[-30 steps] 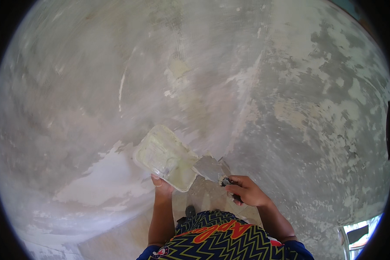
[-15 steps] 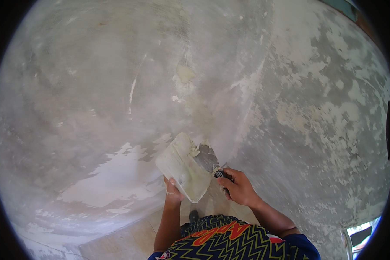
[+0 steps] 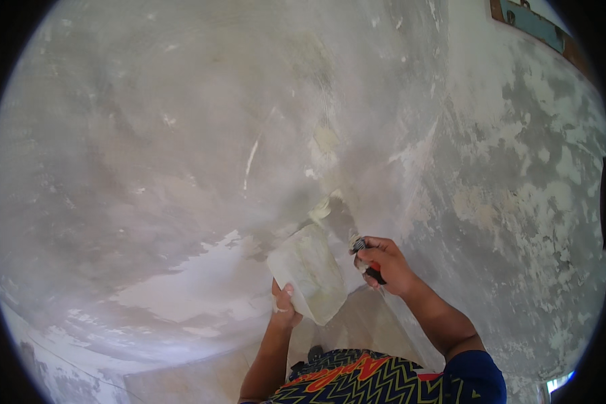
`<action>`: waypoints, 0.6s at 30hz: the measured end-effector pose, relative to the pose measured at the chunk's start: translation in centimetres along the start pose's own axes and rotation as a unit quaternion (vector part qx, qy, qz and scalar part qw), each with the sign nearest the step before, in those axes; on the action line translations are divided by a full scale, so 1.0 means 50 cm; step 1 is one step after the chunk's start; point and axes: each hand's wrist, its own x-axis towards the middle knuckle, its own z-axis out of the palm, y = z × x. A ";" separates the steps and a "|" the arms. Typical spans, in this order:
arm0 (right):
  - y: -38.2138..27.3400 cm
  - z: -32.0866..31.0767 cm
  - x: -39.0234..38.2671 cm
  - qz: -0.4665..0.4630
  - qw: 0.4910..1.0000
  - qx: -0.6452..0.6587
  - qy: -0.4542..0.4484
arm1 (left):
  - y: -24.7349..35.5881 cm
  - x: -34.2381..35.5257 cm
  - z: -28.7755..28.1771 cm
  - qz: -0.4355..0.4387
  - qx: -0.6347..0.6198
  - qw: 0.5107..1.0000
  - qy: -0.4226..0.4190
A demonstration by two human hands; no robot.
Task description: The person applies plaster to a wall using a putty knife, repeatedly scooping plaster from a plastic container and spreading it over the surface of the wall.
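Observation:
My left hand (image 3: 285, 308) is closed on the lower left edge of a pale, rectangular plastering board (image 3: 308, 275), smeared with cream-coloured filler. A putty knife (image 3: 341, 217) is in my right hand (image 3: 388, 264), whose fingers wrap its black-and-red handle. The grey blade points up and away from me, just beyond the board's upper right corner. A lump of cream filler (image 3: 322, 207) clings to the blade's left edge. The blade is close to the wall; whether it touches, I cannot tell.
A grey wall (image 3: 182, 135) with white patches faces me, and a second patchy wall (image 3: 539, 215) meets it on the right. A worn blue-and-brown frame piece (image 3: 535, 30) is at the upper right. Beige floor tiles (image 3: 188, 380) lie below.
The putty knife has come off the board with filler on its blade and moved up toward the wall. Both hands have shifted right in view, and the view itself has moved.

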 end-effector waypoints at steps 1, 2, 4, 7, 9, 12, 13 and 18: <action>-0.025 0.002 0.010 -0.020 0.999 0.028 -0.007 | 0.007 0.009 -0.006 -0.022 0.010 1.000 0.003; -0.052 0.000 0.018 -0.042 0.998 0.054 -0.010 | 0.027 0.027 0.018 -0.011 0.009 1.000 -0.005; -0.115 0.002 0.031 -0.084 0.996 0.029 -0.011 | 0.080 0.059 0.078 -0.039 -0.042 0.996 -0.071; -0.203 0.007 0.069 -0.228 0.973 0.027 0.003 | 0.208 0.096 0.140 -0.044 -0.015 0.988 -0.148; -0.257 0.011 0.091 -0.298 0.954 -0.026 0.030 | 0.273 0.121 0.180 -0.021 -0.012 0.986 -0.167; -0.323 0.029 0.109 -0.381 0.917 -0.079 0.083 | 0.369 0.115 0.254 0.025 0.008 0.981 -0.190; -0.334 0.027 0.124 -0.464 0.867 -0.156 0.098 | 0.395 0.109 0.273 0.045 0.018 0.980 -0.195; -0.392 0.054 0.171 -0.653 0.635 -0.370 0.184 | 0.475 0.118 0.298 0.105 0.036 0.974 -0.198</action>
